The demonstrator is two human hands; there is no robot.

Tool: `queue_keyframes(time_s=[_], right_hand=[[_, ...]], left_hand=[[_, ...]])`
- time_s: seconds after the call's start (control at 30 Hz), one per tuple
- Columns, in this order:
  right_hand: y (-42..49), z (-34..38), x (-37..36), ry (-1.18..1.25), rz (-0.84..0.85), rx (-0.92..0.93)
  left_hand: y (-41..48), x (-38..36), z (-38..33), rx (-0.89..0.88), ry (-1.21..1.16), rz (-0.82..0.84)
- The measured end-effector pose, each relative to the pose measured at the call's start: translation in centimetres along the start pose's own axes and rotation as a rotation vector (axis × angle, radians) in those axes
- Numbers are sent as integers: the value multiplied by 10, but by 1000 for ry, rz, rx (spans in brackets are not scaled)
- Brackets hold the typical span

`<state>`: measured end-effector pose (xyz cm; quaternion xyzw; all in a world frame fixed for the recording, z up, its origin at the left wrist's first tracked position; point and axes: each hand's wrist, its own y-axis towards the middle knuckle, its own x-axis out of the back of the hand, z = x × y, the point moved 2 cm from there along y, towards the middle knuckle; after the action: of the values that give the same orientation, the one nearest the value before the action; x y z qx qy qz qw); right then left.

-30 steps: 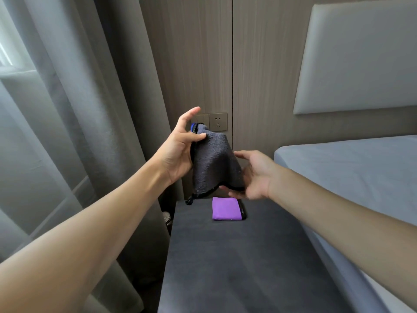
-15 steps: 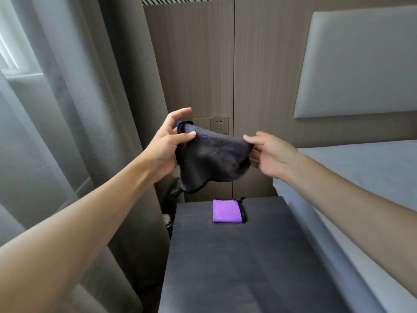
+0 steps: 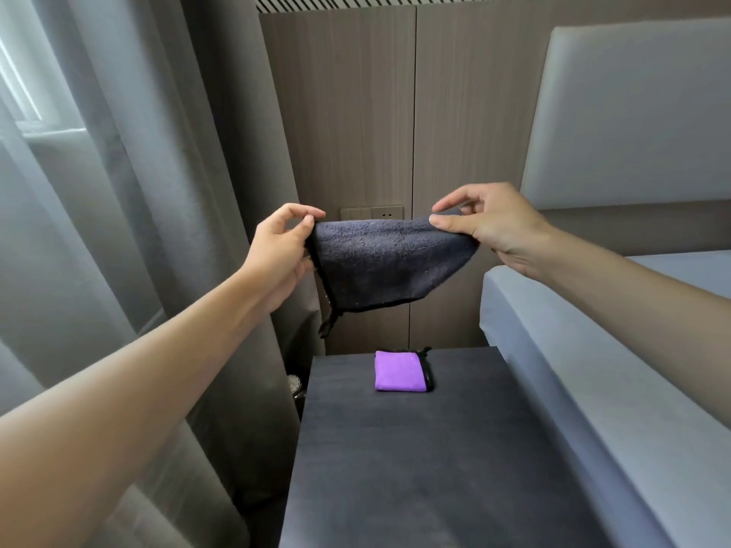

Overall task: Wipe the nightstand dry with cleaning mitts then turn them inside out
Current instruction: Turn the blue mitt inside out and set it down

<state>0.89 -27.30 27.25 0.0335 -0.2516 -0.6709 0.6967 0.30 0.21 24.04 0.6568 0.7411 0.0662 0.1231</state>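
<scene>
A dark grey cleaning mitt [image 3: 387, 263] with black trim hangs stretched in the air above the back of the nightstand [image 3: 415, 468]. My left hand [image 3: 281, 251] pinches its left top corner by the black edge. My right hand [image 3: 490, 227] pinches its right top corner between thumb and fingers. A black loop dangles from the mitt's lower left corner. A purple mitt [image 3: 401, 371] with a black edge lies flat on the dark nightstand top, near the back, directly below the grey one.
A bed with a grey mattress [image 3: 613, 369] borders the nightstand on the right, under a padded headboard [image 3: 633, 112]. Grey curtains [image 3: 158, 191] hang on the left. A wall socket [image 3: 372, 212] sits on the wood panel behind the mitt.
My right hand rose from under the grey mitt to grip its right corner, and both hands pulled it out wide and level. The view tilted upward slightly.
</scene>
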Motion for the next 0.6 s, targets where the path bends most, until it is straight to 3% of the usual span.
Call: queue_keyframes(time_s=[0.07,0.17,0.23,0.33,0.47,0.6], right_hand=[[4,1,3,116,17,-42],[6,5,12,502,259,-246],[4,8,18,526,347,-273],[1,5,18,226,273,-193],[-3,6,18,-317,173,81],[0,11,24,-341,106,171]], left_hand=[[0,0,-4,35,-129,1],[0,1,-11,88,-234,-35],[0,2,-16,68,-246,28],[1,5,-19,-2,-179,124],[1,4,-20,-105,35,140],[3,10,-27,-261,318,91]])
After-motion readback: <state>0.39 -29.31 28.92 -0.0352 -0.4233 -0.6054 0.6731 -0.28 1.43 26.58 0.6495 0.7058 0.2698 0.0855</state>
